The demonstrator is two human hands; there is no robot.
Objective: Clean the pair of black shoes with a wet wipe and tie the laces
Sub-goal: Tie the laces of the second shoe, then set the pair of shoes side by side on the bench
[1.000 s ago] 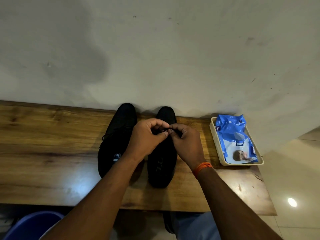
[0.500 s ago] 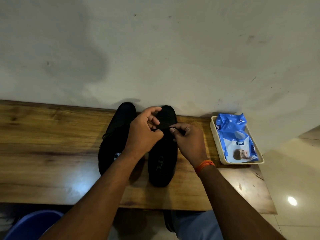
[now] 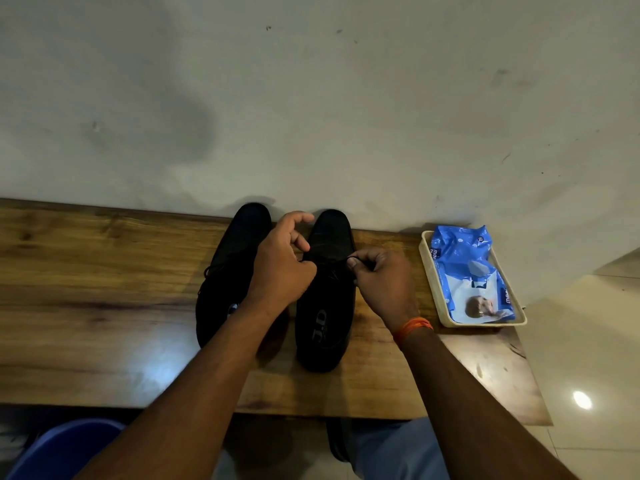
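Right-hand black lace-up shoe [image 3: 323, 306], matte, toe toward the wall, standing on the wooden plank worktop [image 3: 104, 289] just beside its twin, the left-hand black shoe [image 3: 225, 271], laces there lying loose along the side. Thin black lace [image 3: 332, 260] stretched taut across the tongue between both hands. Left hand [image 3: 282, 261] curled over the throat of the shoe, apparently pinching one end of the lace under the thumb, index finger lifted clear. Right hand [image 3: 381, 282], orange thread band at the wrist, fingers closed round the other end, a small loop showing at the fingertips.

Likely step: drawing the knot or bow tight. Risks, judged from here:
- black lace on black upper, poorly lit, easy to misjudge which strand is which, giving a slip knot or a false bow;
- uneven pull from one side, dragging the loop through and undoing the bow;
- a hard tug sliding the light shoe across the smooth worktop, into its twin or toward the near edge.

Off to the right, well apart, cream plastic tray [image 3: 431, 271] holding a blue-and-white wet wipe packet [image 3: 464, 268].
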